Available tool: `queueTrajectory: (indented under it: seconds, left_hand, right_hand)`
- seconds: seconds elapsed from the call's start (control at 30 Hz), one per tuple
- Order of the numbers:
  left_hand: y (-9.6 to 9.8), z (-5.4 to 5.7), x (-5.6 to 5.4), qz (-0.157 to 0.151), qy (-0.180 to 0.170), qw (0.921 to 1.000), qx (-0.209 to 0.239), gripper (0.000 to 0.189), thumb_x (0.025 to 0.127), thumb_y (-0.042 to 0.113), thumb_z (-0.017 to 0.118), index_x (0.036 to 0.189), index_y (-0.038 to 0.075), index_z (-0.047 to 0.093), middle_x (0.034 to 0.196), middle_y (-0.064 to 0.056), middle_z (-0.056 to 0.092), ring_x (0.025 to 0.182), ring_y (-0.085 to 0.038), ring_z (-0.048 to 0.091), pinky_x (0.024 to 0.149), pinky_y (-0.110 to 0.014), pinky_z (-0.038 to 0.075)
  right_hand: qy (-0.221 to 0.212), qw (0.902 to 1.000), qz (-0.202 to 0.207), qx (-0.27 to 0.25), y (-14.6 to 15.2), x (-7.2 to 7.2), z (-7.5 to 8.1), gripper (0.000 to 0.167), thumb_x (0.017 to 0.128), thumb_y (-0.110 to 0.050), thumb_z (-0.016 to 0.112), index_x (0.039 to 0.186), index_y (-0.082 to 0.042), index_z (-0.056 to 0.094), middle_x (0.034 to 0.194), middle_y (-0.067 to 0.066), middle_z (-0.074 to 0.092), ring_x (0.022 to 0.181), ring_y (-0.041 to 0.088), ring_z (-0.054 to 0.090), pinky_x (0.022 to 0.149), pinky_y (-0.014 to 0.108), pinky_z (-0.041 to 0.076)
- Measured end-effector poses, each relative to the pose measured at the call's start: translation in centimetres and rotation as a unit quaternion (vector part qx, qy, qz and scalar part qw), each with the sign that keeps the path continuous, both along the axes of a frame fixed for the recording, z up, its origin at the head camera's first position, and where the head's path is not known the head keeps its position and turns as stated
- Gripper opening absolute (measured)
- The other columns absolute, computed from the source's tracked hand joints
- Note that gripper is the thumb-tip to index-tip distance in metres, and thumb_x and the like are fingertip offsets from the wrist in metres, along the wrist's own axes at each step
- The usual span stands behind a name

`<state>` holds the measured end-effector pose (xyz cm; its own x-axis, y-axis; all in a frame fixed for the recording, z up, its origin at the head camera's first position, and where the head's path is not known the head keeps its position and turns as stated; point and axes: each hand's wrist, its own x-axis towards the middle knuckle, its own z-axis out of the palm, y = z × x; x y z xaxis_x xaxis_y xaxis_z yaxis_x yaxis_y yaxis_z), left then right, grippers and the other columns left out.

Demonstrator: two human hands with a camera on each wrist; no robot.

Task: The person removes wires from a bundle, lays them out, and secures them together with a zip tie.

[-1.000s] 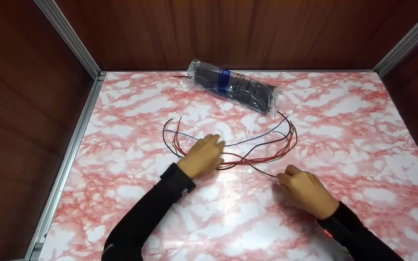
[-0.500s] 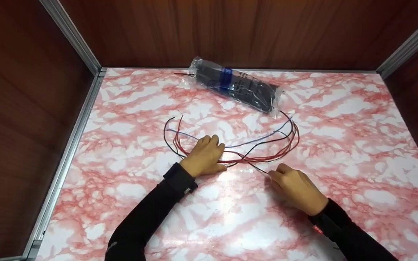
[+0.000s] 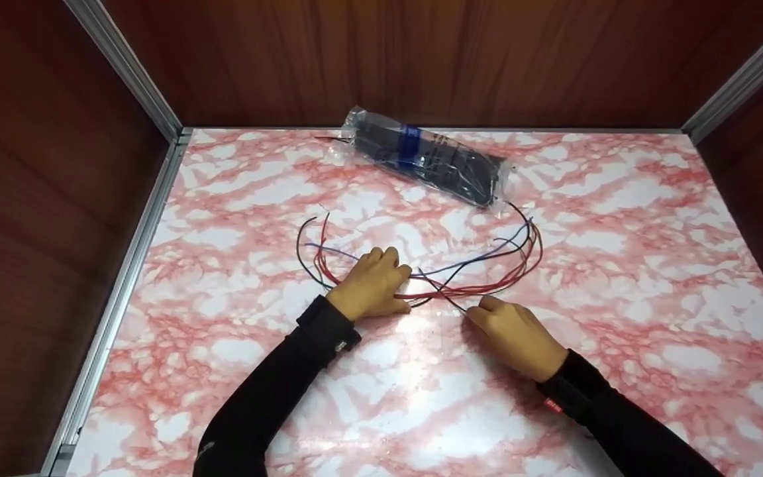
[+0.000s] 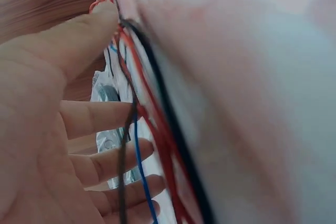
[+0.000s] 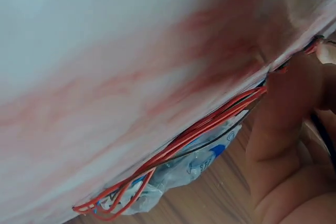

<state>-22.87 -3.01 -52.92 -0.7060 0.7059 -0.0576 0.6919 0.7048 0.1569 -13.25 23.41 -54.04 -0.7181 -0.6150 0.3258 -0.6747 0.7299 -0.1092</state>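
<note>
Loose red wires (image 3: 487, 289), a blue wire (image 3: 449, 267) and black wires (image 3: 302, 246) lie in a wide curve across the table. Over the middle of this bundle rests my left hand (image 3: 369, 283). In the left wrist view its fingers (image 4: 105, 116) are nearly straight and spread behind the wires, while the thumb (image 4: 84, 38) reaches to the bundle. My right hand (image 3: 517, 334) pinches a black wire (image 3: 456, 305) just right of the crossing strands. Its fingertips hide the end of that wire in the head view.
Behind the wires lies a clear plastic package (image 3: 448, 162) with dark contents and a blue band. Thin wire ends stick out near its left end. Brown wood-grain panels (image 3: 421, 59) and metal rails (image 3: 120, 265) bound the red-and-white marbled table (image 3: 646, 285).
My right hand has moved left with the black wire, closer to my left hand. A strand end now shows beside my left fingers, and the blue wire has shifted slightly. My left hand stays put.
</note>
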Motion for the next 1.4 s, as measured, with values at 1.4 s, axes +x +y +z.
queueTrajectory:
  seconds: [1.4]
  left_hand:
    - [2.9,-0.4,-3.0,-0.008,0.063,0.9973,0.038,0.009,0.083,0.003,0.065,0.085,0.010,0.069,0.085,-0.007,0.055,0.075,-0.027,0.060,0.062,-0.038,0.052]
  right_hand:
    - [0.012,0.9994,-0.002,-0.034,-1.0,-1.4,-0.4,0.016,0.080,0.003,0.068,0.079,-0.010,0.059,0.081,0.004,0.057,0.064,0.021,0.059,0.050,0.035,0.048]
